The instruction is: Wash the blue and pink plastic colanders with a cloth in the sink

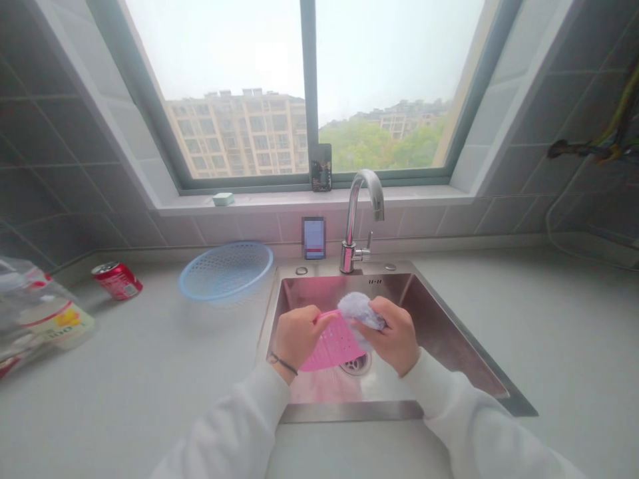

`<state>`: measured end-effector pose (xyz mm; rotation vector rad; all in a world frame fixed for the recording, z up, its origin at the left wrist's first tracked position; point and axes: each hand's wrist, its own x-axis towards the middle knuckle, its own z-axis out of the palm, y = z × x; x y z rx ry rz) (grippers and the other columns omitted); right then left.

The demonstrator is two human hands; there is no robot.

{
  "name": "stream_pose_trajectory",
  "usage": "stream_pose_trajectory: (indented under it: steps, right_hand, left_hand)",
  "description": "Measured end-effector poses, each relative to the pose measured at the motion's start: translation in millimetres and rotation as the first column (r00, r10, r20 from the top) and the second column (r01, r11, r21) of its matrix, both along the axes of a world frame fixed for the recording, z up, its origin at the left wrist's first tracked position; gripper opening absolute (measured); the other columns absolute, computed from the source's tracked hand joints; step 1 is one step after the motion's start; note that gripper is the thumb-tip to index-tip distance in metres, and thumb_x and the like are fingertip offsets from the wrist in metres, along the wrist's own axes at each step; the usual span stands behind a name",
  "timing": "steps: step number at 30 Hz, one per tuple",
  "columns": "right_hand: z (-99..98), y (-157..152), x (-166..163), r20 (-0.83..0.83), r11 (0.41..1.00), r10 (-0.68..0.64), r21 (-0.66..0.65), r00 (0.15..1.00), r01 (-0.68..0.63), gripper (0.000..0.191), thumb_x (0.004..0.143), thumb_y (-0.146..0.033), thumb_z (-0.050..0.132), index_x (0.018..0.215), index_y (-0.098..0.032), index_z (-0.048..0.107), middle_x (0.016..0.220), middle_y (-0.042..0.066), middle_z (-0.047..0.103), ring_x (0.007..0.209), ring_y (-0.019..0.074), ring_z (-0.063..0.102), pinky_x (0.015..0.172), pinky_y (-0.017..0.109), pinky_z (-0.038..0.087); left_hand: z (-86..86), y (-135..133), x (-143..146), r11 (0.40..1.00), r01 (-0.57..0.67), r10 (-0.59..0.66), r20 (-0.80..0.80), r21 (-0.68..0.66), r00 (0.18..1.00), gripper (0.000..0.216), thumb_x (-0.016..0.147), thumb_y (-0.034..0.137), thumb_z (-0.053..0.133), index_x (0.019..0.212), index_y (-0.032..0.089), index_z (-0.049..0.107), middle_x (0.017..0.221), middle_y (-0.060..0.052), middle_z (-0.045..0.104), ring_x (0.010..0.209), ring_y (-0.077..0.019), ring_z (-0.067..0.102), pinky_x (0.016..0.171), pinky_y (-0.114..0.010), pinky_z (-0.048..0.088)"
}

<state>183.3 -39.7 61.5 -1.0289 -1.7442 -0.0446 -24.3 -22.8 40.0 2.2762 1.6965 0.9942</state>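
Over the sink (pixel 349 411), my left hand (pixel 299 336) is closed on the rim of a pink plastic basket (pixel 332 346) with small holes. The basket is tilted, and part of it lies behind my hands. My right hand (pixel 392 336) is closed around a bunched, pale fluffy cloth (pixel 357 307). That cloth touches the basket's upper edge. Beneath the basket the round drain (pixel 357 364) shows in part.
A chrome faucet (pixel 352 226) rises behind the sink. On the counter to the left are a blue mesh basket (pixel 227 271), a red can (pixel 117 281) and a plastic bag (pixel 44 313). A phone-like device (pixel 314 238) leans on the back wall.
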Motion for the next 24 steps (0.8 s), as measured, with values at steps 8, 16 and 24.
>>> stream_pose_trajectory:
  steps: [8,16,24]
  right_hand:
    - [0.5,30.0,42.6,-0.071,0.937,-0.257,-0.263,0.964,0.23,0.041,0.081,-0.061,0.061,0.072,-0.021,0.059,0.06,-0.001,0.058,0.054,0.0136,0.049,0.055,0.026,0.038]
    - [3.8,9.7,13.1,-0.168,0.953,-0.075,-0.301,0.983,0.022,0.043,0.078,-0.061,0.065,0.068,-0.02,0.057,0.056,-0.003,0.052,0.052,0.011,0.045,0.051,0.023,0.036]
    - [2.5,26.5,38.2,-0.162,0.903,-0.203,-0.412,0.966,0.121,0.039,0.078,-0.059,0.064,0.073,-0.02,0.063,0.062,0.0,0.061,0.059,0.015,0.054,0.056,0.025,0.041]
  left_hand:
    - [0.3,1.5,-8.3,0.999,0.007,-0.005,-0.048,0.034,0.999,0.056,0.093,0.062,0.045,0.063,0.018,0.063,0.06,-0.003,0.064,0.058,-0.0133,0.054,0.058,-0.027,0.027]
    - [-2.6,1.6,-2.9,0.998,0.02,-0.014,-0.122,0.051,0.992,0.058,0.093,0.064,0.043,0.062,0.018,0.062,0.061,-0.004,0.065,0.06,-0.0147,0.055,0.059,-0.029,0.025]
    - [-2.2,0.7,-2.4,0.997,0.052,-0.041,-0.186,0.053,0.982,0.06,0.093,0.066,0.041,0.062,0.018,0.062,0.061,-0.004,0.065,0.06,-0.0149,0.055,0.059,-0.03,0.025]
